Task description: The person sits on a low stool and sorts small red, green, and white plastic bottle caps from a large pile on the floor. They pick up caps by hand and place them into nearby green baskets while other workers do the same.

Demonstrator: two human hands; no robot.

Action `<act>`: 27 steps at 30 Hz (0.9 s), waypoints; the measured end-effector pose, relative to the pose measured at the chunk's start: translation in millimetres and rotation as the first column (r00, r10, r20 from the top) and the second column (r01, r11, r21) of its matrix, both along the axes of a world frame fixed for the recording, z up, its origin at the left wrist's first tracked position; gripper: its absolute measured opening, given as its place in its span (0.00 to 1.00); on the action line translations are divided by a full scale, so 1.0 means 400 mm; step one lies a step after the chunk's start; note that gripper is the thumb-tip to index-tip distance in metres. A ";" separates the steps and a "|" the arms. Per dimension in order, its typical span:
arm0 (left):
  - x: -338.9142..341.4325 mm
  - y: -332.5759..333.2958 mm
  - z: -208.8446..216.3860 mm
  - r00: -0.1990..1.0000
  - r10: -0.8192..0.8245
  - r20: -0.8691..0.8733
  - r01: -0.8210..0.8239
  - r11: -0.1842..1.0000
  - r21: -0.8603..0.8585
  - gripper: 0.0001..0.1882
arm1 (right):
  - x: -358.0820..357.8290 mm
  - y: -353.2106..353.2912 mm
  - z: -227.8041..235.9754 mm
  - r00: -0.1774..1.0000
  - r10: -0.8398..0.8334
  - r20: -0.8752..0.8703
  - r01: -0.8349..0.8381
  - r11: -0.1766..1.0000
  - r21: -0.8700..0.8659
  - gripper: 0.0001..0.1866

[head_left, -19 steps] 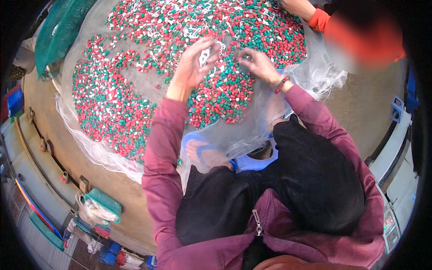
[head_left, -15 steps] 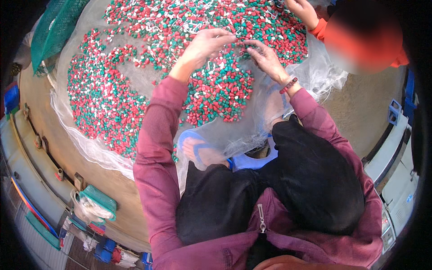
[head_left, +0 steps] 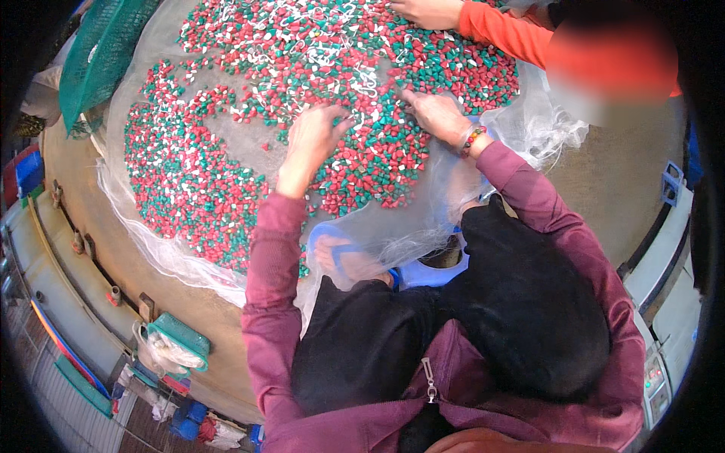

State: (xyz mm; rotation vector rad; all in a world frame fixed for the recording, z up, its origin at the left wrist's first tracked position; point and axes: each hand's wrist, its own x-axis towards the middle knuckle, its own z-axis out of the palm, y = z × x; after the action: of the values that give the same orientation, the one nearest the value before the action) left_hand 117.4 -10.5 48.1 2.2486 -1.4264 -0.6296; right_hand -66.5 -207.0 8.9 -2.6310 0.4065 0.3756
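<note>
My left hand [head_left: 313, 140] hovers low over a wide spread of small red, green and white plastic pieces [head_left: 370, 166]. Its fingers are bent, with thumb and forefinger a little apart and nothing visible between them. To its right, my right hand [head_left: 439, 117] reaches down to the same heap, a beaded bracelet [head_left: 474, 139] round its wrist. Its forefinger points into the pieces, fingers apart, and I see nothing held; some fingertips are hidden. Thin white curled strips [head_left: 365, 79] lie among the pieces. Beneath everything is a sheer white mesh sheet [head_left: 445, 200].
Another person's hand [head_left: 429, 11], in an orange sleeve [head_left: 506, 34], touches the heap's far side. Green netting [head_left: 102, 64] stands far left, a green basket [head_left: 180, 340] at lower left. My foot in a blue slipper [head_left: 340, 253] is under the sheet, beside a blue stool [head_left: 430, 273].
My hands, close together above the heap before, have moved apart and down to the pieces. The other person's hand has reached left over the heap. The view has shifted slightly.
</note>
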 end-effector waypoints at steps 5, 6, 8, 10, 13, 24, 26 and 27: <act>0.010 0.087 0.022 0.802 0.374 -0.466 -0.304 0.927 0.222 0.13 | 0.002 -0.001 0.020 0.917 -0.396 0.055 0.311 0.793 0.523 0.16; 0.012 0.094 0.019 0.722 0.431 -0.541 -0.349 0.903 0.252 0.13 | 0.007 -0.002 0.021 0.895 -0.445 0.035 0.338 0.727 0.597 0.16; 0.017 0.100 0.011 0.738 0.450 -0.502 -0.381 0.893 0.240 0.11 | 0.011 0.002 0.023 0.898 -0.440 0.009 0.354 0.735 0.579 0.16; 0.017 0.099 0.002 0.601 0.463 -0.652 -0.432 0.874 0.223 0.10 | 0.019 0.010 0.020 0.916 -0.402 -0.008 0.339 0.762 0.551 0.16; 0.018 0.088 -0.001 0.455 0.482 -0.749 -0.468 0.845 0.260 0.09 | 0.064 0.017 0.001 0.937 -0.323 0.136 0.217 0.839 0.499 0.16; 0.098 0.190 0.092 -0.012 0.004 -1.000 -0.663 0.749 0.011 0.09 | 0.155 0.046 -0.016 0.979 0.066 0.194 -0.118 0.956 0.268 0.11; 0.101 0.206 0.073 0.118 0.239 -0.964 -0.692 0.716 0.093 0.13 | 0.143 0.061 0.021 0.946 -0.095 0.311 -0.105 0.814 0.571 0.11; 0.095 0.212 0.058 0.156 0.288 -0.945 -0.695 0.711 0.103 0.15 | 0.131 0.064 0.043 0.952 -0.192 0.239 -0.029 0.720 0.694 0.11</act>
State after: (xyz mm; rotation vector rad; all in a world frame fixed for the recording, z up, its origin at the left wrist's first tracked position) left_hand 155.3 74.2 71.5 1.3642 -0.0846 -1.0315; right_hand -14.0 -181.4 26.0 -1.8711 0.2174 0.0646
